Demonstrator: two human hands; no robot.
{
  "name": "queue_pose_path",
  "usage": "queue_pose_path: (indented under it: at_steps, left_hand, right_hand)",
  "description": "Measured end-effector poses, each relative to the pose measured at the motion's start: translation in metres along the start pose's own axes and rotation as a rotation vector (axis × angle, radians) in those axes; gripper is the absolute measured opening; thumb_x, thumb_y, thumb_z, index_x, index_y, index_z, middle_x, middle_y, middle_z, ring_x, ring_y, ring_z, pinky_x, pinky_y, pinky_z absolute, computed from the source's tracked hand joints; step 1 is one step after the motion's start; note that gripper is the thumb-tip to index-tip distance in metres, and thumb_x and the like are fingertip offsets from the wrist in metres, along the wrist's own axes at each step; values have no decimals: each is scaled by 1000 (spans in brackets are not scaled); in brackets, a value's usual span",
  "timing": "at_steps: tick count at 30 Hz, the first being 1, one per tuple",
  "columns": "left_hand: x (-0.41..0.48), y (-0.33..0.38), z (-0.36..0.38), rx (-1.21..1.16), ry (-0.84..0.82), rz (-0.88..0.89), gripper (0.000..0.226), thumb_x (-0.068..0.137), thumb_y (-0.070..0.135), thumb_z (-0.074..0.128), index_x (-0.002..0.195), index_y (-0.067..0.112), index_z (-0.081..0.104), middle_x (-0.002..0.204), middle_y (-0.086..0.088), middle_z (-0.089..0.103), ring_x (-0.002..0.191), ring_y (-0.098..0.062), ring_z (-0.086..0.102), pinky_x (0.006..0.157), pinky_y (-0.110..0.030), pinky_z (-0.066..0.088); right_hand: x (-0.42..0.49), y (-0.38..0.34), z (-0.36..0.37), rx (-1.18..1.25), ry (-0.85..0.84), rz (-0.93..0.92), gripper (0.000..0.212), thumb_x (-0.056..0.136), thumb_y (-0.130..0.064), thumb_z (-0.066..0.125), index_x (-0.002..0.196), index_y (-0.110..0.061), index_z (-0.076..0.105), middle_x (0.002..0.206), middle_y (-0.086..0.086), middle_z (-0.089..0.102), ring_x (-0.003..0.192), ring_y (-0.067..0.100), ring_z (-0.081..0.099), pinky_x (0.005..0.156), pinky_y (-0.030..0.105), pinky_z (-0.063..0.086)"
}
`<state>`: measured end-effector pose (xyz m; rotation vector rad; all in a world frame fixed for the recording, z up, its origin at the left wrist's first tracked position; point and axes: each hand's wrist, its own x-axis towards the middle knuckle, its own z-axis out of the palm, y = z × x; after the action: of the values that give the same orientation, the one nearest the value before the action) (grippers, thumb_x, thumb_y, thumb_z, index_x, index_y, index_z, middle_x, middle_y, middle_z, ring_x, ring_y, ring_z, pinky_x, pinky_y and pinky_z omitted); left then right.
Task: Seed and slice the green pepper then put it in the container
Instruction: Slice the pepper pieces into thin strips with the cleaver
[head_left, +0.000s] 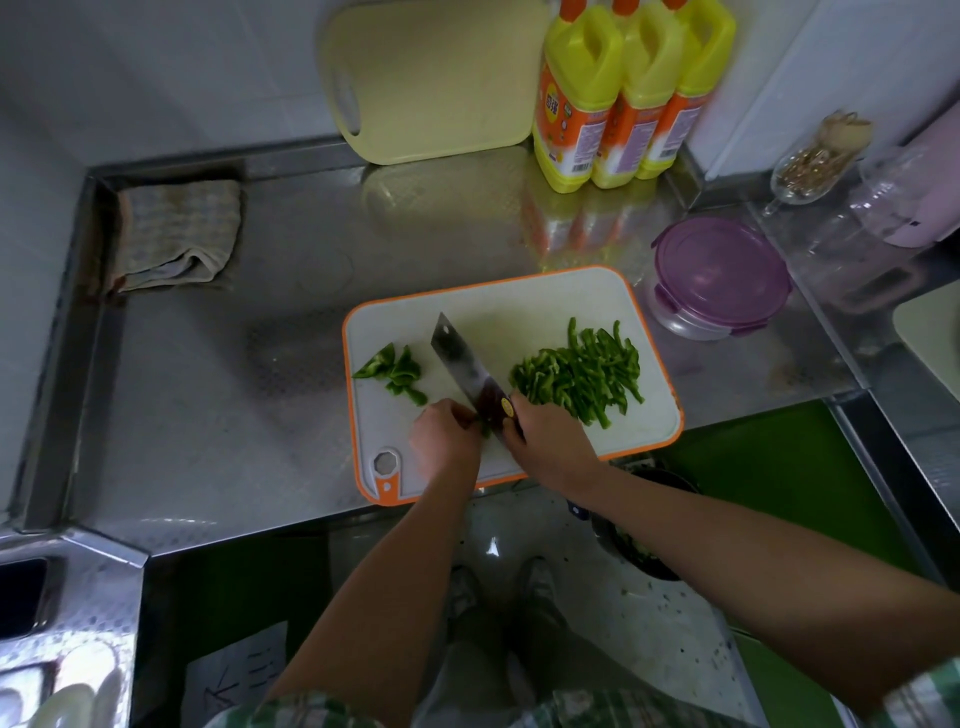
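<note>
A white cutting board (519, 306) with an orange rim lies on the steel counter. A pile of green pepper strips (582, 371) covers its right side. A few larger pepper chunks (395, 369) lie at its left. My right hand (545, 441) grips the handle of a cleaver (462, 358), whose blade points away and to the left. Beside the blade, my left hand (447, 441) holds down a small piece of pepper with curled fingers; the piece is mostly hidden. A round container with a purple lid (719, 270), closed, stands just beyond the board's right corner.
Three yellow bottles (618, 93) and a pale yellow board (436, 78) lean at the back wall. A folded cloth (176, 234) lies at the back left. Glassware (810, 166) stands at the right. A dark bin (649, 525) sits on the floor below the counter edge.
</note>
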<state>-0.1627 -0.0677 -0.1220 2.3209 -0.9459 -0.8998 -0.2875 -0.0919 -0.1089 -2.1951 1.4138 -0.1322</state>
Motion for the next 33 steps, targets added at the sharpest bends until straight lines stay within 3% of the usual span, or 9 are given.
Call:
queue_pose_path:
  at_steps: [10,18,23,29,33]
  left_hand:
    - [-1,2,0,-7,8,-18,14,86,10,63,96,14,73,98,-5,72,93,-21,65,82,-32,53]
    - [0,2,-1,1,6,-28,13,85,13,66,95,15,74,97,-3,72,93,-21,64,77,-29,48]
    - [3,3,-1,27,-13,-20,11,84,15,67,93,15,73,96,-3,71,93,-22,64,78,-30,49]
    - [7,4,-4,62,-62,-7,12,84,17,69,95,16,74,99,-4,72,96,-23,64,73,-25,42]
    - [6,3,-7,83,-14,0,14,90,18,59,97,11,68,98,-9,70,92,-26,62,71,-28,43]
  right_hand:
    - [-2,-10,1,-37,-42,45,17,100,-21,39,100,-8,50,72,2,47,64,21,47,59,31,33]
    - [0,-13,7,-45,1,30,17,101,-20,39,101,-8,50,71,1,47,68,26,57,57,29,30]
    - [10,-11,4,-27,29,32,21,101,-23,39,106,-7,51,79,11,61,73,31,60,58,32,34]
    - [15,15,-7,-14,82,147,23,101,-23,39,107,-4,51,72,8,53,58,24,50,46,30,28]
    - [9,6,-3,60,81,92,19,100,-22,41,100,-5,51,68,4,51,56,20,47,45,28,29]
